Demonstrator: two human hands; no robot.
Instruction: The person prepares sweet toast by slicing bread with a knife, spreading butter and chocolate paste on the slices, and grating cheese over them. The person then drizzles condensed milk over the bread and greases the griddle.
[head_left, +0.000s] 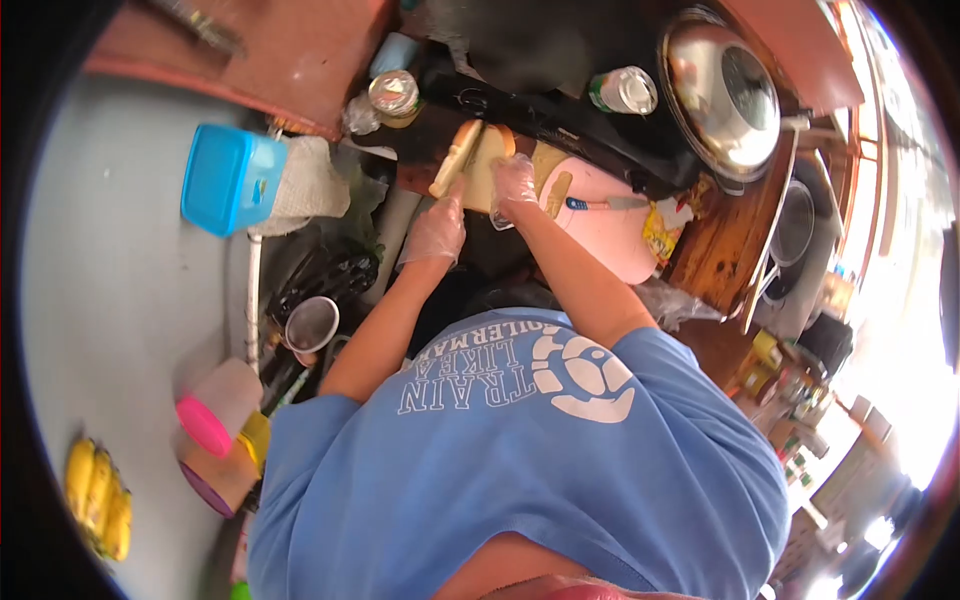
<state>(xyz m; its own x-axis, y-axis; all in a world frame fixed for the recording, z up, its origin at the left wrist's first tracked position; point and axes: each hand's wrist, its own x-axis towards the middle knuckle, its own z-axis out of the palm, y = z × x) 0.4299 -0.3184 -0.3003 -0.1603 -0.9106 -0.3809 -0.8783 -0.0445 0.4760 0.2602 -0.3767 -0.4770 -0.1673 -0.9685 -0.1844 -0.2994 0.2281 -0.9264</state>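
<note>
Both my hands wear clear plastic gloves and hold slices of white bread in front of me. My left hand (pixel 437 232) grips a bread slice (pixel 455 158) that stands tilted, with its crust edge showing. My right hand (pixel 515 182) holds another bread slice (pixel 486 178) by its right side, its flat face turned toward me. The two slices lean close together at the top. Right of my right hand is a pink cutting board (pixel 612 245), on which lies a knife (pixel 600 204) with a blue handle.
A yellow wrapper (pixel 657 238) lies at the board's right edge. Behind is a black stove (pixel 545 120) with a can (pixel 625 91) and a large lidded pan (pixel 722 95). At left are a blue container (pixel 232 180), a lidded jar (pixel 394 93) and bananas (pixel 97 495).
</note>
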